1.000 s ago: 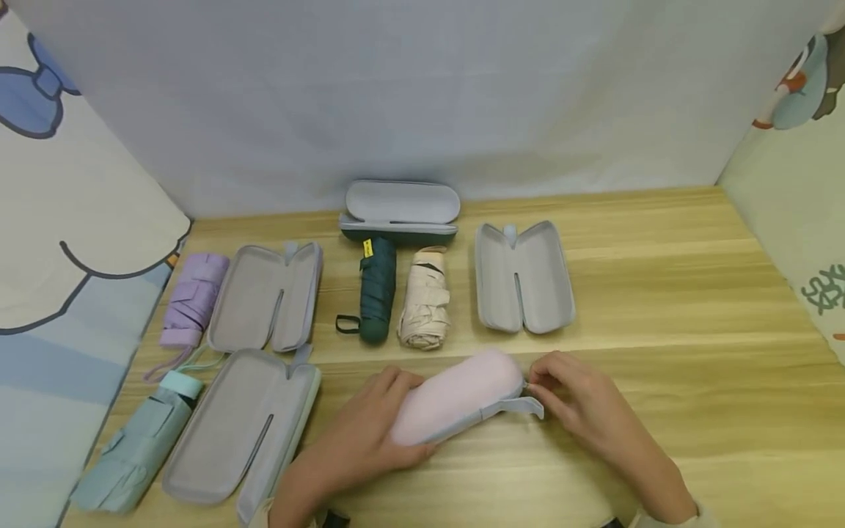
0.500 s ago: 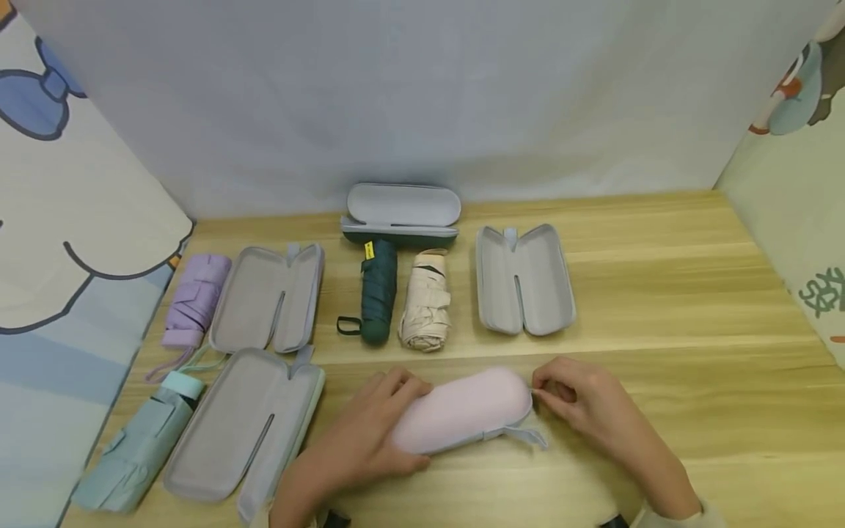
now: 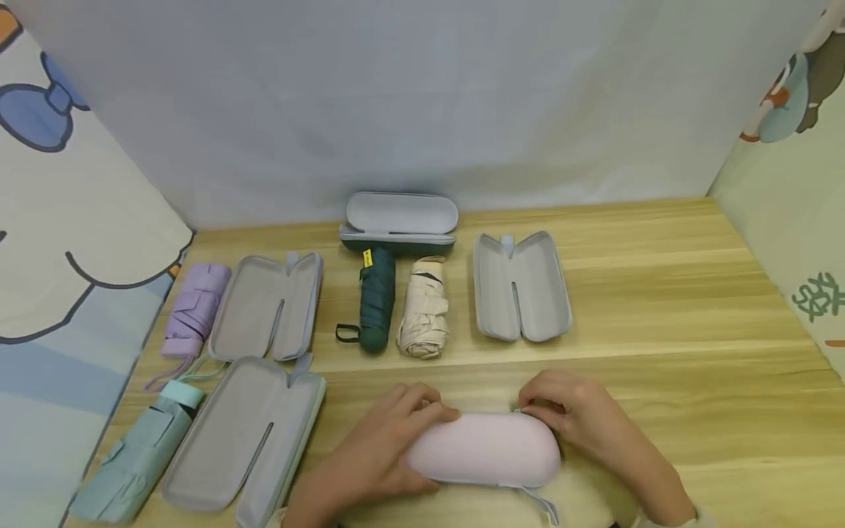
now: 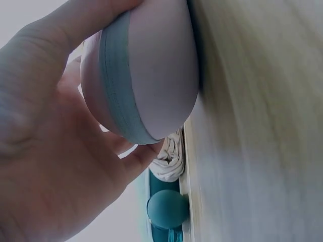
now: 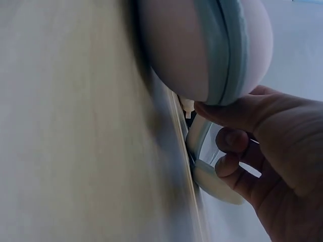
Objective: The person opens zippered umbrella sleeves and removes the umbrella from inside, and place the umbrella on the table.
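A closed-looking pink zip case (image 3: 488,449) lies on the table in front of me, with a grey-blue zip band round its middle, plain in the left wrist view. My left hand (image 3: 386,446) grips its left end, thumb on the near side and fingers over the far side. At the far right edge of the case, my right hand (image 3: 587,414) pinches the small zipper pull (image 3: 518,411) between thumb and forefinger; the right wrist view hides the pull behind the fingers. A grey-blue strap (image 3: 543,506) sticks out from the near side. What the case holds cannot be seen.
Behind lie a dark green folded umbrella (image 3: 377,304) and a cream one (image 3: 424,312). Open grey-lined cases stand at the back (image 3: 401,213), right (image 3: 523,290) and left (image 3: 264,308). A purple umbrella (image 3: 196,308) and a mint umbrella (image 3: 135,458) lie far left.
The pink case has turned to lie nearly level across and come nearer. My right hand has drawn the zipper pull round the right end to the far side. The left hand keeps its grip.
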A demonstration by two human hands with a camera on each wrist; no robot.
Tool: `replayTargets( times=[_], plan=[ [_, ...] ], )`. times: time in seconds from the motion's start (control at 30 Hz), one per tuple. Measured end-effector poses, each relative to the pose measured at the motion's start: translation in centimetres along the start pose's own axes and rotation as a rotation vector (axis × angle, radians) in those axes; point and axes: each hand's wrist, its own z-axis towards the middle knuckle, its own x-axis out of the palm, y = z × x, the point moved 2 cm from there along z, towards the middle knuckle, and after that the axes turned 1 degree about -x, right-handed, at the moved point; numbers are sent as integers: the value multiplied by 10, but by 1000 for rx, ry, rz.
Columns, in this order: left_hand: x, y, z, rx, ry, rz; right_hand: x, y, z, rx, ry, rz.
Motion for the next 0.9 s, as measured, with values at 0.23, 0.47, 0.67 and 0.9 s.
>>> replayTargets(
  times=[0.23,0.47,0.67,0.9],
  plan=[
    [7,-6,6,52,19,-16,4,5,4,-68,36,55],
    [15,-18,7,108,49,-47,9,10,4,-50,113,87],
    [21,-26,8,136,64,-70,14,16,2,8,189,158],
    [27,-30,5,147,59,-78,21,22,0,61,222,139]
  ],
)
